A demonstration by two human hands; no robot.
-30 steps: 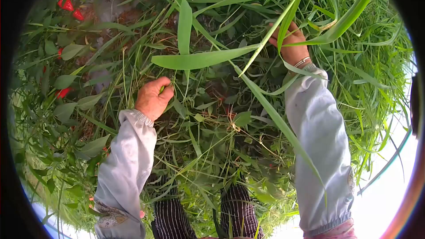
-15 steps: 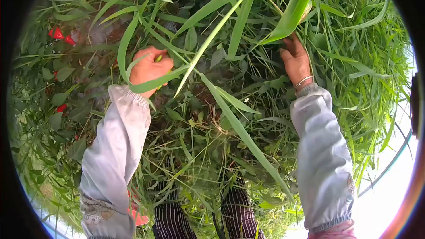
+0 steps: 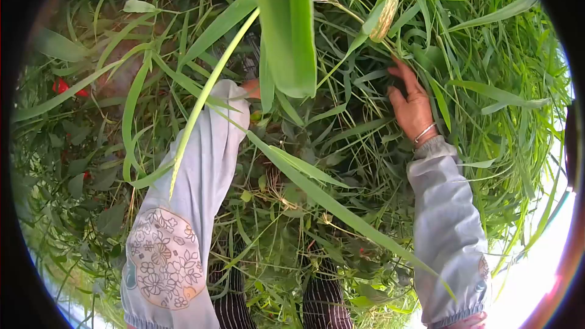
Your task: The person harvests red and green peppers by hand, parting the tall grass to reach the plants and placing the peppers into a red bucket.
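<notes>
In the head view, my left hand [image 3: 251,89] shows only as a small patch beyond the grey sleeve [image 3: 207,140]; leaves and the cuff hide its fingers. Around it are green stems and a broad blade of grass [image 3: 286,30] close to the camera. My right hand [image 3: 412,105], with a silver bangle [image 3: 425,133] at the wrist, is among tall grass on the right. Its fingers are apart and touch the stalks, with nothing held. A dry brown leaf tip [image 3: 384,18] hangs just above it.
Red peppers [image 3: 70,88] show among plants at the left. Striped trouser legs [image 3: 326,295] stand in the weeds at the bottom. Dense grass [image 3: 499,73] fills the right side. Long leaves cross the middle.
My left hand has moved right and mostly out of sight behind leaves and sleeve; the green thing in it no longer shows. My right hand has shifted slightly down. The near leaves have swung left.
</notes>
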